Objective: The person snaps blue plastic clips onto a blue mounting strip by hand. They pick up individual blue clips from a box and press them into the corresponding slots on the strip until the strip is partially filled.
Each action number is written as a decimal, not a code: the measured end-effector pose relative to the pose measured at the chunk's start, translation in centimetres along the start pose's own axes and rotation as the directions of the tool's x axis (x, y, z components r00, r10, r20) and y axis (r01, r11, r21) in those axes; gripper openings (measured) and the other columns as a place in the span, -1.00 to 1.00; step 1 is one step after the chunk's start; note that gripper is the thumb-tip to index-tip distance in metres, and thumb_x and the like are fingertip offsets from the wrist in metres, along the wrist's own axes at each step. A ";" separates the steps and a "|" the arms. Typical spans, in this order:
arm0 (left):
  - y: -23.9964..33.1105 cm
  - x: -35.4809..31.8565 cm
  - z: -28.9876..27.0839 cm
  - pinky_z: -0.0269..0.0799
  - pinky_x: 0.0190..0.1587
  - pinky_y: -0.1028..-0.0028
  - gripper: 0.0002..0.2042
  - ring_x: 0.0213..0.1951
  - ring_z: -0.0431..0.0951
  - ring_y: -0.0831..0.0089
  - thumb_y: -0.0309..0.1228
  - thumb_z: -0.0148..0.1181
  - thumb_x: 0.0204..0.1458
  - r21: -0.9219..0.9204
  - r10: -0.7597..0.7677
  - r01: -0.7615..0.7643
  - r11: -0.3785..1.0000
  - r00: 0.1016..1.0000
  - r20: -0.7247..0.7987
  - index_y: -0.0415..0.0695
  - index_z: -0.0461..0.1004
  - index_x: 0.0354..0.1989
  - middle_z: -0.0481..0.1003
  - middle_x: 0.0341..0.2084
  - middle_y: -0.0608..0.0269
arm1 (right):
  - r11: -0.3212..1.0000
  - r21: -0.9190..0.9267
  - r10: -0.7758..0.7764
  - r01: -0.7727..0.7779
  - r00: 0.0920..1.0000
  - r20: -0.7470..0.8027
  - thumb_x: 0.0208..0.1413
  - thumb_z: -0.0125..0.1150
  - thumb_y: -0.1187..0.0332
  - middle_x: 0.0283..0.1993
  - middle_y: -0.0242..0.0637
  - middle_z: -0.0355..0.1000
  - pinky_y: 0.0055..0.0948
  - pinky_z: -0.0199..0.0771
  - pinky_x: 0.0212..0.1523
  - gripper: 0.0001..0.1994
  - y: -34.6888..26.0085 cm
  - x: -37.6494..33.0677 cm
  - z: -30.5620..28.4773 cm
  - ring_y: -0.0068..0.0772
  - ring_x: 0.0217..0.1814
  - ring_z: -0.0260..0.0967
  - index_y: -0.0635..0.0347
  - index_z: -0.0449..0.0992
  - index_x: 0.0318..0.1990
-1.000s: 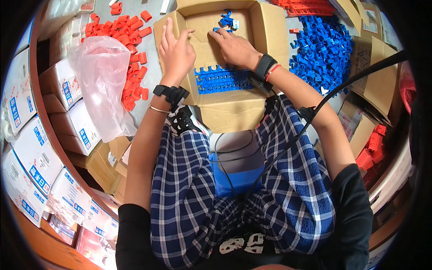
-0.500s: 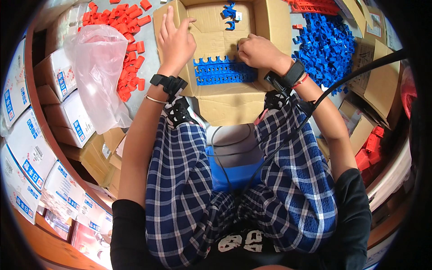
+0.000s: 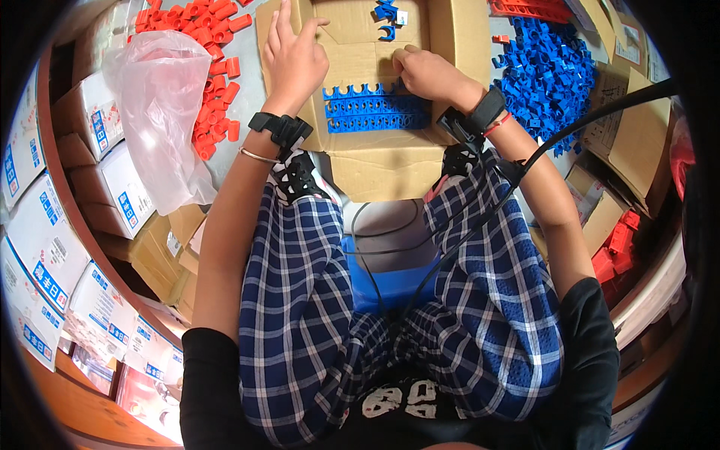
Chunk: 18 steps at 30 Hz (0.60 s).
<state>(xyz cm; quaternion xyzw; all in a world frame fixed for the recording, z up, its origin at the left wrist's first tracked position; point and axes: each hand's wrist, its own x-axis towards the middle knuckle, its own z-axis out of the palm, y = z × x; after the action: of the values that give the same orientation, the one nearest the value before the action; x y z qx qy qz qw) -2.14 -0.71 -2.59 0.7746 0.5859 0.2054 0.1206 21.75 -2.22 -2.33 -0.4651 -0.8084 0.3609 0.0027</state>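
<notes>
I'm spreading my left grip (image 3: 296,64) along the box (image 3: 386,174), seemingly steadying it; my right grip (image 3: 430,75) is curling, pinch hidden; blue clips (image 3: 367,107) are lying partly under it, rowed, perhaps saving room.

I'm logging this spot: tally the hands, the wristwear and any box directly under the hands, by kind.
Left hand and right hand: 2
Black wrist straps: 2
Red bracelet: 1
Thin bangle: 1
Open cardboard box: 1
Total: 7
</notes>
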 end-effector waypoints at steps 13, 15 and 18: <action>-0.2 -0.1 0.2 -0.11 0.29 0.07 -0.57 0.29 -0.01 -0.11 -0.55 -0.01 -0.11 0.024 0.007 -0.007 1.000 1.000 -0.018 0.18 0.45 -0.05 -0.04 0.31 -0.06 | 0.996 0.063 0.045 -0.060 0.973 0.224 -0.03 -0.13 0.54 -0.25 0.06 0.45 -0.09 0.36 -0.13 -0.73 -0.3 0.3 0.5 0.12 -0.14 0.38 0.27 0.41 -0.16; -0.2 0.0 0.2 -0.11 0.29 0.07 -0.57 0.29 -0.01 -0.11 -0.55 -0.01 -0.12 0.018 0.009 -0.009 1.000 1.000 -0.018 0.19 0.45 -0.05 -0.04 0.31 -0.06 | 0.996 0.060 0.052 -0.068 0.973 0.226 -0.03 -0.13 0.54 -0.25 0.06 0.45 -0.10 0.36 -0.12 -0.74 -0.1 0.3 0.6 0.12 -0.13 0.38 0.26 0.41 -0.16; 0.0 0.0 0.3 -0.11 0.29 0.07 -0.57 0.29 -0.01 -0.11 -0.55 -0.02 -0.12 0.013 0.007 -0.007 1.000 1.000 -0.014 0.19 0.45 -0.04 -0.04 0.31 -0.05 | 0.998 0.047 0.041 -0.052 0.976 0.213 -0.02 -0.13 0.54 -0.25 0.04 0.46 -0.09 0.37 -0.13 -0.75 0.4 0.3 0.9 0.12 -0.14 0.39 0.25 0.42 -0.18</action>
<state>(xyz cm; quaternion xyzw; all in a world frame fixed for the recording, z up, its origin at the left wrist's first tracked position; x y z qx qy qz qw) -2.02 -0.66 -2.81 0.7760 0.5853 0.2075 0.1110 21.55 -2.42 -3.33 -0.4425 -0.7832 0.4294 -0.0799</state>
